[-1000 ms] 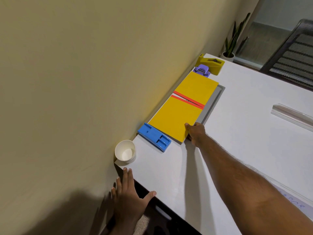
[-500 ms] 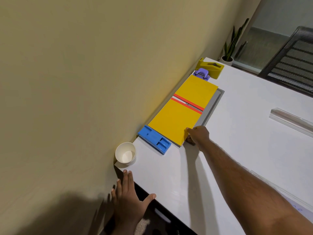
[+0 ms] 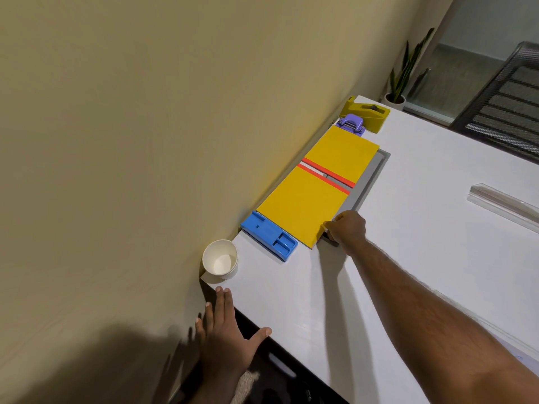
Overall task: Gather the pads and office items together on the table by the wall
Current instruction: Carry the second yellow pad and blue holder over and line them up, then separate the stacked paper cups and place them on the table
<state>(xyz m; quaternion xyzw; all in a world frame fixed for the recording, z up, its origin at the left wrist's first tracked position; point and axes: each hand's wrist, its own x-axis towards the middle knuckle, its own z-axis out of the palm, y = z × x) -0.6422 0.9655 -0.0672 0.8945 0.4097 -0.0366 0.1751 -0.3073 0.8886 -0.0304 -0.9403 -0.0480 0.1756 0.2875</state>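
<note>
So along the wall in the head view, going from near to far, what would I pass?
Left hand → paper cup → blue holder → near yellow pad → far yellow pad → purple punch → yellow tape dispenser → plant.

- Right hand [image 3: 347, 230]: fingertips hidden behind near corner of the near yellow pad [image 3: 303, 204]; grip form cannot be told.
- Grey board [image 3: 369, 182]: mostly covered by both pads; only right strip shows.
- Clear plastic strip [image 3: 504, 205]: cut off by right edge.
- Mesh chair [image 3: 507, 109]: cut off at right edge.
- Left hand [image 3: 226, 330]: wrist blurred, cropped by bottom edge.
</note>
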